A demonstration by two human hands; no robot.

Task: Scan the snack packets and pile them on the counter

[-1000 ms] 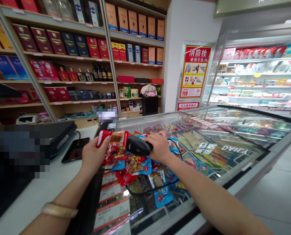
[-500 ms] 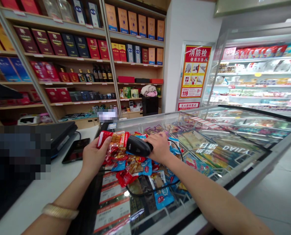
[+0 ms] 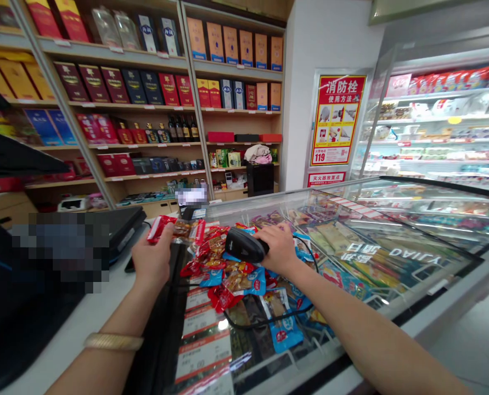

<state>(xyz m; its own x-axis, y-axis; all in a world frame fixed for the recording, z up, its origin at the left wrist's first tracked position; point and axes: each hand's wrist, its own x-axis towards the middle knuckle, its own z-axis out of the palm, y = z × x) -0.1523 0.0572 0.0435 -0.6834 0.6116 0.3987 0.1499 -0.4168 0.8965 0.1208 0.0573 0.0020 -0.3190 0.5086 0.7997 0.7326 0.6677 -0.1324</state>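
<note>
Labels first: we're reading 消防栓, 使用方法 and 119 on the red poster [image 3: 338, 120], and 灭火器放置点 on the sign [image 3: 326, 179] below. White lettering [image 3: 415, 256] on the glass-topped case [image 3: 429, 326] is starting "DAI", the rest not reading clearly. Price tags [image 3: 203, 359] along the case's left edge are showing ".00"; packet print is blurring out.

Left grip [image 3: 156, 255]: we're pinching a red packet [image 3: 182, 230] by its left end, above the case's left edge. Right grip [image 3: 279, 247]: we're closing on the black scanner [image 3: 246, 245], nose pointing left, over the packet pile [image 3: 240, 280].

In the way: scanner cable [image 3: 248, 327] is looping across the pile; black equipment [image 3: 22, 318] is blocking the white surface's [image 3: 104, 310] left side. Boxed goods [image 3: 143, 86] are filling the shelves behind.
</note>
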